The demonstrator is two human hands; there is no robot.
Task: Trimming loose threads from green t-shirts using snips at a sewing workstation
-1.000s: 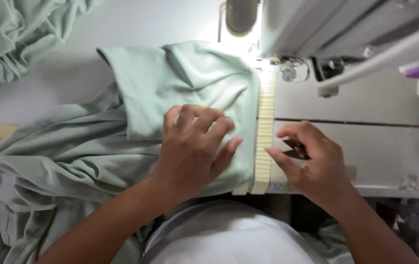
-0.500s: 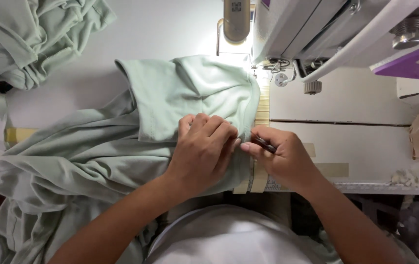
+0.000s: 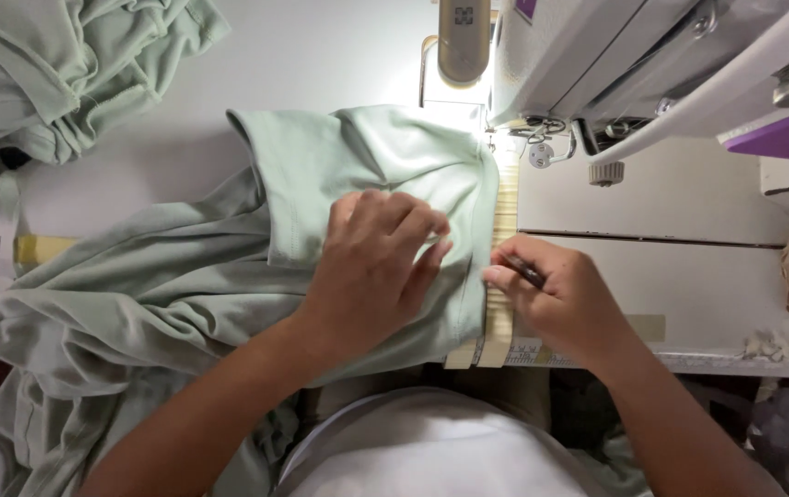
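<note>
You are looking straight down at a white sewing table (image 3: 256, 55), with your own arms coming in from 6 o'clock.

A pale green knit garment (image 3: 164, 294) takes up most of the view. It spreads from the centre out to 9 o'clock and spills over the near table edge at 7 o'clock. One folded section with a stitched hem lies flat at the centre, its right edge running toward 12 o'clock, up to the machine.

The white sewing machine (image 3: 597, 55) fills the area from 12 to 2 o'clock, with a bright lamp glow at its needle end. A purple panel (image 3: 786, 138) shows on it at 2 o'clock.

A heap of more pale green fabric (image 3: 54, 74) sits bunched at 10 o'clock, apart from the garment you are working on.

Your left hand (image 3: 376, 267) rests at the centre, palm down on the folded section, fingers curled and pressing the cloth flat rather than gripping it.

Your right hand (image 3: 565, 299) sits at 3 o'clock of centre, just beside the fabric's right edge. Its thumb and fingers are pinched around a small dark tool (image 3: 525, 270); what kind of tool is unclear.

A strip of yellowish measuring tape (image 3: 500, 317) lies on the table along that edge, between your two hands.
</note>
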